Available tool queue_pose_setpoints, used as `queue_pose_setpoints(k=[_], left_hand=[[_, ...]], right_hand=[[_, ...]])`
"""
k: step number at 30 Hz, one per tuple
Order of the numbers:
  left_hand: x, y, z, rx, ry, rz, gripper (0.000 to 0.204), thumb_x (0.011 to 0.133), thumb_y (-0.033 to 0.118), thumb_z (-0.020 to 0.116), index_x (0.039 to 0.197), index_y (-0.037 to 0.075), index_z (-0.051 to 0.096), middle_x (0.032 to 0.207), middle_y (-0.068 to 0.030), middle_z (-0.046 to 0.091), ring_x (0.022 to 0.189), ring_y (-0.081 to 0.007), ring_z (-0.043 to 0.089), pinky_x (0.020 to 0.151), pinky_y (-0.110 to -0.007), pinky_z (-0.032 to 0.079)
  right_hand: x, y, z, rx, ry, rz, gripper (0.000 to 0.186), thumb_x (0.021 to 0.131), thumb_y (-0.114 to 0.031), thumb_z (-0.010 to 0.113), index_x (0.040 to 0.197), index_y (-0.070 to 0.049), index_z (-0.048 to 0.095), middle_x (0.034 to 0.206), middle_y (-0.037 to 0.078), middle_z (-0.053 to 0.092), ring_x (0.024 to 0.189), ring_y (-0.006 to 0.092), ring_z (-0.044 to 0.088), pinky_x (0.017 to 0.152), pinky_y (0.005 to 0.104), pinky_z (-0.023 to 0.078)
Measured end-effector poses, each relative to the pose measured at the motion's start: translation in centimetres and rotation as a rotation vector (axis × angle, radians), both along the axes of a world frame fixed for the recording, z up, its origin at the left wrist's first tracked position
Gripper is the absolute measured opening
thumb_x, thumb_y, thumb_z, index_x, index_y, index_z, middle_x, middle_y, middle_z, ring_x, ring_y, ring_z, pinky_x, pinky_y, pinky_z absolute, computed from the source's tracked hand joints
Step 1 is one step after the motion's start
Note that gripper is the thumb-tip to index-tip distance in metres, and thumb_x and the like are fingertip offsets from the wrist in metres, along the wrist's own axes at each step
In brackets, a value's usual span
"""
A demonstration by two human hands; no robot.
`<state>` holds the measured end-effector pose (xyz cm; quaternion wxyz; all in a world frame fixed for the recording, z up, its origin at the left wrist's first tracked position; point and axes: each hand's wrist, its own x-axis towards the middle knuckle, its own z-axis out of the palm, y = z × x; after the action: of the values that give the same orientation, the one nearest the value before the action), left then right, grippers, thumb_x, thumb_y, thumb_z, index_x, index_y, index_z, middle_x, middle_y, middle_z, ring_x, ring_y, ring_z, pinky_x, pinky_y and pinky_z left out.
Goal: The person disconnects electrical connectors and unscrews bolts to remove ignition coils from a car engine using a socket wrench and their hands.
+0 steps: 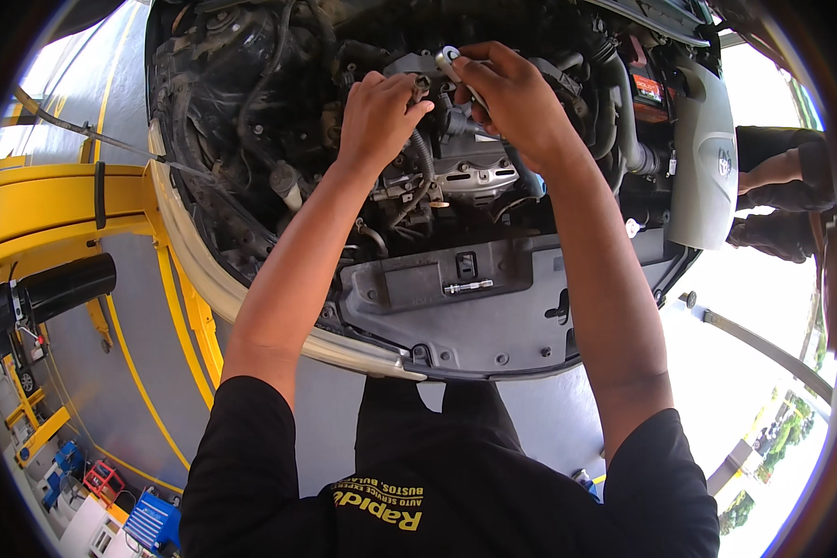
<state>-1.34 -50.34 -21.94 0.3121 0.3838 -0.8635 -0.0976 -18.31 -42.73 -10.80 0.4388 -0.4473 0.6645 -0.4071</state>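
Note:
Both my arms reach over a car's open engine bay. In my right hand (516, 98) is a ratchet wrench (450, 58); its round silver head points up and to the left, and my fingers wrap its handle. My left hand (378, 119) is closed around a dark connector-like piece (421, 87) just left of the wrench. Below that hand a black corrugated hose (425, 153) runs down. A silver metal heat shield (477, 177) lies on the engine beneath my hands. What sits under the wrench is hidden by my right hand.
A socket extension (467, 286) rests on the black plastic front cover (455, 330). The battery (649, 88) and a pale engine cover (704, 163) are at the right. A yellow lift (65, 209) stands left of the car. Another person's arms (776, 172) show at the far right.

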Motion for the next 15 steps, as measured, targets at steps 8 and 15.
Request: queue_pose_setpoints(k=[8, 15], left_hand=[[1.0, -0.4, -0.2, 0.319, -0.114, -0.182, 0.022, 0.093, 0.025, 0.074, 0.114, 0.020, 0.078, 0.096, 0.0013, 0.075, 0.106, -0.0184, 0.060, 0.099, -0.039, 0.036], [1.8, -1.2, -1.7, 0.259, -0.118, -0.126, 0.023, 0.089, 0.030, 0.078, 0.109, 0.020, 0.079, 0.103, 0.0056, 0.071, 0.110, -0.0181, 0.058, 0.100, -0.041, 0.033]], right_hand=[[-0.8, 0.3, -2.6, 0.085, -0.003, -0.023, 0.035, 0.101, -0.033, 0.062, 0.126, -0.008, 0.065, 0.084, -0.001, 0.066, 0.067, 0.0061, 0.053, 0.059, 0.0238, 0.041], [-0.1, 0.0, -4.6, 0.126, -0.033, 0.000, 0.036, 0.101, -0.035, 0.062, 0.124, -0.007, 0.064, 0.083, -0.001, 0.065, 0.067, 0.0063, 0.054, 0.060, 0.0242, 0.042]])
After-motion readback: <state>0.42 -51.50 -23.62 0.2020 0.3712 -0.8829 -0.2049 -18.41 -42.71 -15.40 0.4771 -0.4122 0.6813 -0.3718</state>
